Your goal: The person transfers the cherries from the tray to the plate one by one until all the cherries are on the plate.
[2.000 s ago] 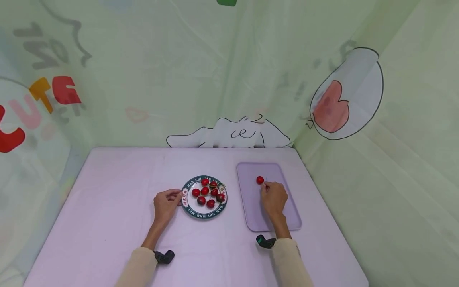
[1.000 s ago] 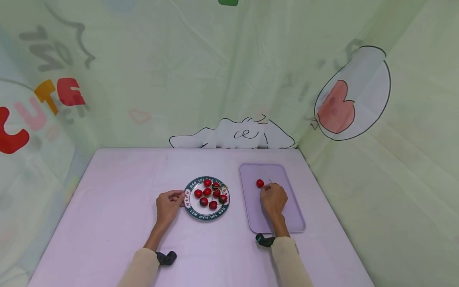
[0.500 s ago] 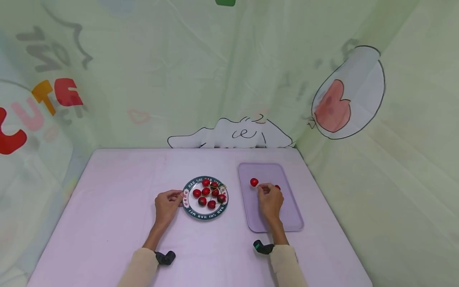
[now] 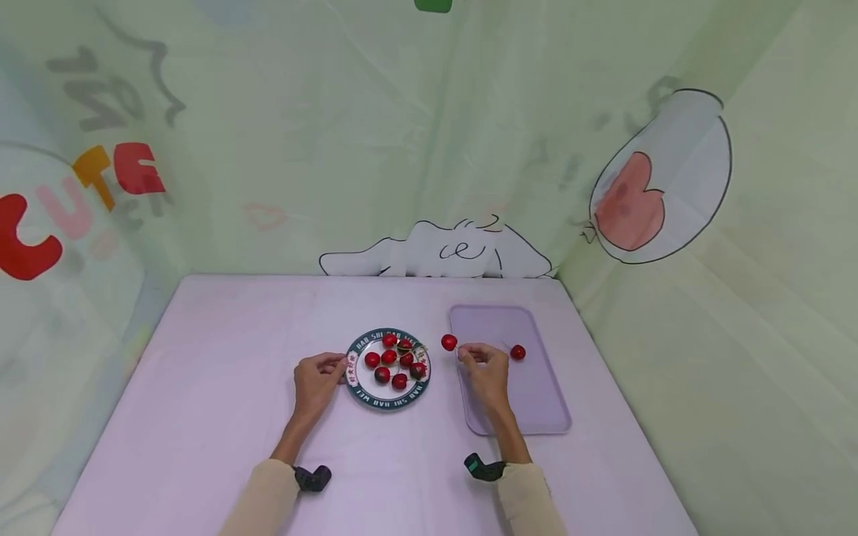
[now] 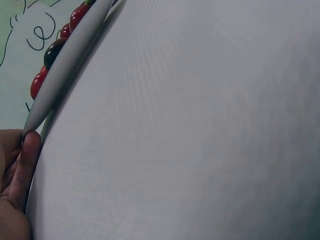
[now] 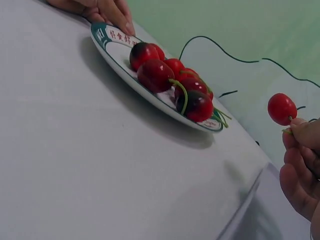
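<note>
While pinched by its stem between thumb and fingertips [image 6: 302, 129] of the right hand [image 4: 484, 372], cherry [image 4: 449, 342] hangs clear of the table, between plate [image 4: 355, 391] and tray [image 4: 492, 321]. Small, light, round and glossy, so probably slippery and easily bruised if squeezed on the flesh; best taken by the thin stem, as now, though that stem likely snaps or pulls out under a jerk. Further out, second cherry [image 4: 518, 352] on the tray, just right of the hand. Left hand [image 4: 315, 381], fingers [image 6: 118, 15] curled onto the plate's near-left rim, steadying it; stiff, probably breakable china, heaped with more cherries [image 4: 394, 360], stems tangled.
</note>
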